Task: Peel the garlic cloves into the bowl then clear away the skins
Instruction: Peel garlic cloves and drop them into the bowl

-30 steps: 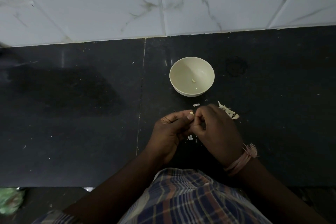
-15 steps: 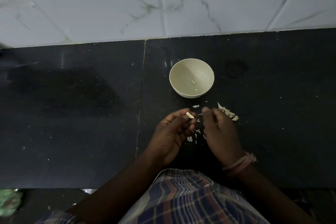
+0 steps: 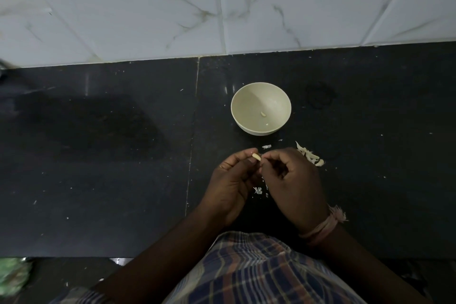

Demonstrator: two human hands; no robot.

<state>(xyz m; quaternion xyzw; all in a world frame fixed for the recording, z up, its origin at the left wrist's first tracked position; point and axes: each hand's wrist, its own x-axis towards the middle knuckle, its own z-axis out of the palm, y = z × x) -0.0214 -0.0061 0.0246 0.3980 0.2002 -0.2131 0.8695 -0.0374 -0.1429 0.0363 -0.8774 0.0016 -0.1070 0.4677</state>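
Two hands meet over the dark worktop in the single head view, just on the near side of the bowl, which serves as the landmark. The left hand has its fingers curled and pinches a small pale garlic clove at its fingertips; the right hand, fingers also curled, brings thumb and forefinger against the clove's right end, apparently picking at its skin, though whether it grips skin or only touches cannot be told. The clove's long axis runs roughly left to right, tilted slightly down toward the right hand, and it lies directly nearward of the bowl, well within the bowl's width. Two small pale pieces already lie inside the bowl. A heap of skins and cloves sits near and to the right of the bowl, just beyond the right hand's knuckles; smaller skin scraps lie below the hands, farther from the bowl. Judging by this, peeling is under way, and the drop into the bowl would be a short forward reach, the left hand being the one that carries the clove.
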